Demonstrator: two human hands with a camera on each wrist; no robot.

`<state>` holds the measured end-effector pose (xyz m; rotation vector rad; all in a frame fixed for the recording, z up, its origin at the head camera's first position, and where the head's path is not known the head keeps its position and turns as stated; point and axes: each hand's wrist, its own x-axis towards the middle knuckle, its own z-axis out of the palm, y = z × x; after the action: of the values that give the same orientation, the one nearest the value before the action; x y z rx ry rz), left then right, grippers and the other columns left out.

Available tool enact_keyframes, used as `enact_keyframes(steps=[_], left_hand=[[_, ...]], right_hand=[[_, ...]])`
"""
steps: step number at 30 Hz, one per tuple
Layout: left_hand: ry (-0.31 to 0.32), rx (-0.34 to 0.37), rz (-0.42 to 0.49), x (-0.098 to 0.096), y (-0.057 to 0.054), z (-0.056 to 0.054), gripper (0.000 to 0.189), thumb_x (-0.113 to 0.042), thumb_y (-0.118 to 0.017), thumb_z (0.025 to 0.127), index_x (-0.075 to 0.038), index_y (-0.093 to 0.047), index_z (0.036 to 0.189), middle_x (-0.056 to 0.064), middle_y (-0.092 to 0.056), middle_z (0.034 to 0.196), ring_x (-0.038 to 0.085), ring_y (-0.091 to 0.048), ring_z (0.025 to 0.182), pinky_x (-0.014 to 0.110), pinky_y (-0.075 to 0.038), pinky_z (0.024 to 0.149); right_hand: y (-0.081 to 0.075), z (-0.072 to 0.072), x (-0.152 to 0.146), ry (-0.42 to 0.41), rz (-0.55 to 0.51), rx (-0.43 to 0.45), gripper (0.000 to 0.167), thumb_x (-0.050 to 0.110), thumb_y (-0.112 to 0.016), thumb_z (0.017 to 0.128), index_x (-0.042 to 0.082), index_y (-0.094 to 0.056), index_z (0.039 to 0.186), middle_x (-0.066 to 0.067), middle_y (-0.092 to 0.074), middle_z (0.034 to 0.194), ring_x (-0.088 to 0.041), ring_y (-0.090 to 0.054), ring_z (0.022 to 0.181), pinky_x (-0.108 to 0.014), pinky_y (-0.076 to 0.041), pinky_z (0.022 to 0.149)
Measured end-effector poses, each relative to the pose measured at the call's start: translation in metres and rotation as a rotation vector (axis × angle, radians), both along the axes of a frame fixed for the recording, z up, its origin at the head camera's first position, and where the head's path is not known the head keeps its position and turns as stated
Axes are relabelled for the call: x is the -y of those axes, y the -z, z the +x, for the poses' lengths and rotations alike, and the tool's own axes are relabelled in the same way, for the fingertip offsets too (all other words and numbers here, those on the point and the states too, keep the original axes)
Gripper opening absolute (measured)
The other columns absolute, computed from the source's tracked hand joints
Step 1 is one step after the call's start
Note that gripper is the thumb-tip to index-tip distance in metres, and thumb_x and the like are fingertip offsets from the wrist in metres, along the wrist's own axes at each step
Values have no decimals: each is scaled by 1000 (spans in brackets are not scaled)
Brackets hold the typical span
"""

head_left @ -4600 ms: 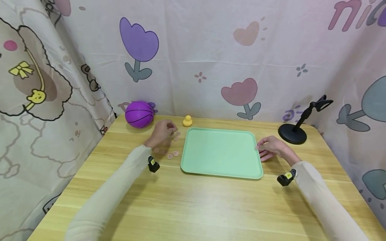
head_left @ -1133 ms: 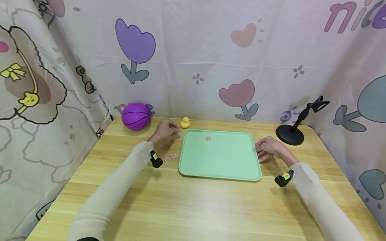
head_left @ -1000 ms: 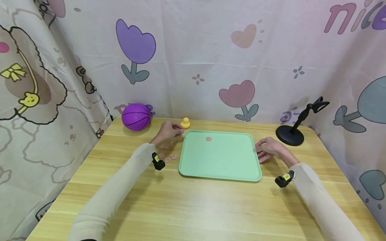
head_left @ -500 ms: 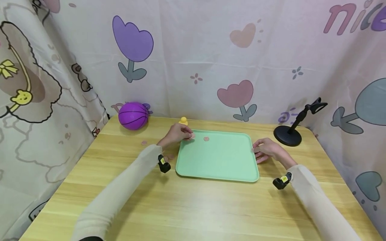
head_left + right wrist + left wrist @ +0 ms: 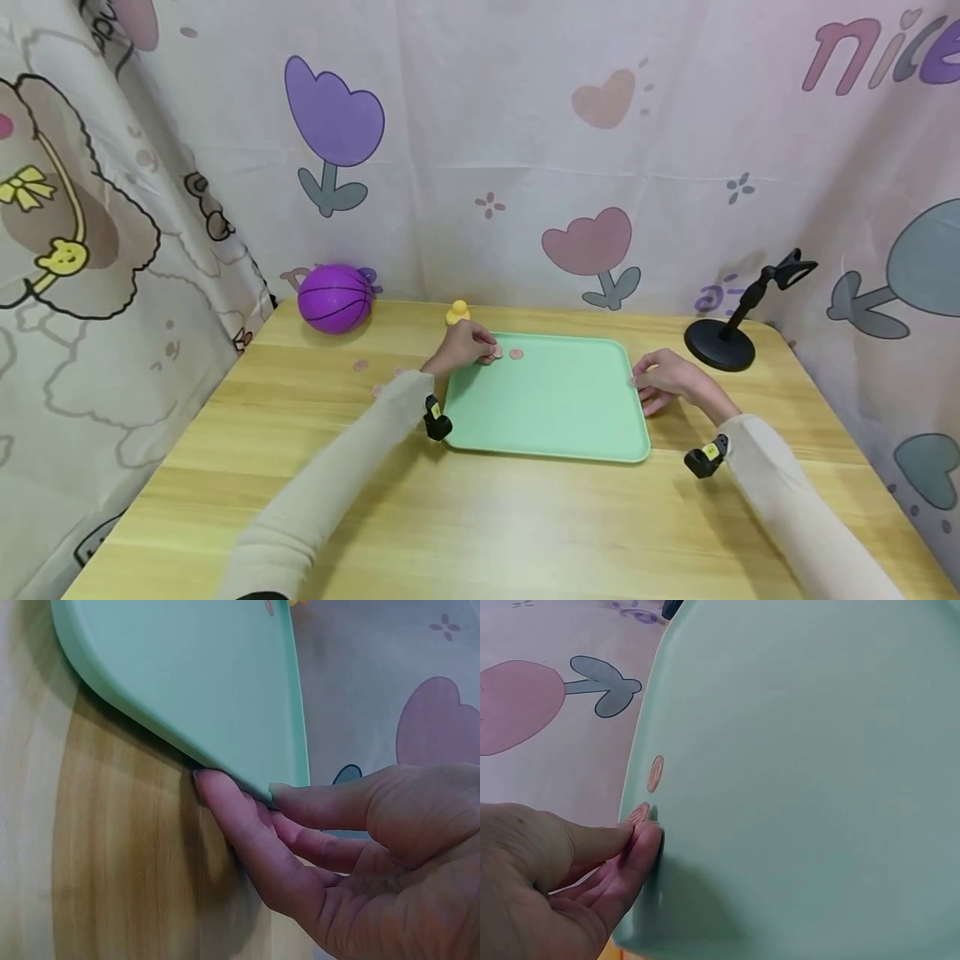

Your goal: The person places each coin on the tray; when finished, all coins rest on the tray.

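My left hand (image 5: 463, 347) is over the back left part of the mint-green tray (image 5: 558, 408). Between thumb and fingertips it pinches a copper-coloured coin (image 5: 640, 814), close to the tray's surface. A second coin (image 5: 516, 354) lies flat on the tray just beyond, near the back rim. On the opposite side, my right hand (image 5: 670, 382) grips the tray's right edge, thumb on the rim and fingers against its side. More coins (image 5: 361, 365) lie on the wooden table left of the tray, some partly hidden by my left forearm.
A yellow rubber duck (image 5: 457, 313) stands behind my left hand, partly covered by it. The purple ball (image 5: 334, 298) with basketball lines sits at the back left. A black stand with a clip (image 5: 720, 344) is at the back right. Printed curtain hangs behind the table.
A coin has appeared on the tray since the oldest frame. My left hand has moved right from the coins on the table to over the tray, carrying another coin. My right hand stays at the edge.
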<state>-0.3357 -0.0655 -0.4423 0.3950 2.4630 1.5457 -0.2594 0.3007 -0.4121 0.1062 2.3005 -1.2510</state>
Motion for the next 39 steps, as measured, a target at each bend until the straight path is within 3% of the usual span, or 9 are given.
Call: enact_keyframes(steps=[10,26,29,34,37,39], left_hand=[[-1,-14,-57,-4,-3,3,10,4,-67,98,10,-72,104,22,-76,100,20,-74,77,25,-60,70],[-55,-47,-144,-10,-3,7,7,0,-71,97,5,-67,100,17,-73,93,15,-66,66,23,-54,62],[-17,-103,-187,-5,-5,6,8,0,-64,100,5,-68,105,17,-73,97,17,-66,72,23,-52,63],[103,-231,-283,10,-22,5,20,-2,-56,105,4,-68,118,17,-71,113,26,-65,98,32,-56,81],[134,-263,-255,26,-33,4,21,-4,-55,107,4,-68,122,19,-69,120,31,-65,109,40,-58,92],[122,-279,-218,38,-37,2,22,-2,-53,107,5,-68,122,21,-69,122,34,-66,111,43,-57,96]], right_hand=[[-3,-3,0,-14,25,37,23,3,-57,106,-14,-51,121,-15,-64,90,-18,-68,76,-39,-66,72],[-1,-3,3,-6,41,32,19,4,-55,107,-11,-53,119,-14,-61,91,-18,-66,77,-38,-66,72],[-1,-5,4,-5,32,32,20,3,-56,107,-11,-52,120,-14,-62,91,-18,-67,76,-38,-66,72],[1,-4,2,-9,6,31,24,4,-57,106,-13,-52,123,-14,-63,91,-17,-68,76,-39,-66,72],[2,-2,-1,-6,-3,28,26,3,-56,106,-14,-51,125,-14,-63,90,-17,-67,75,-39,-66,72],[2,-1,-2,-1,-7,25,27,3,-56,106,-14,-50,125,-13,-62,90,-17,-66,75,-39,-66,71]])
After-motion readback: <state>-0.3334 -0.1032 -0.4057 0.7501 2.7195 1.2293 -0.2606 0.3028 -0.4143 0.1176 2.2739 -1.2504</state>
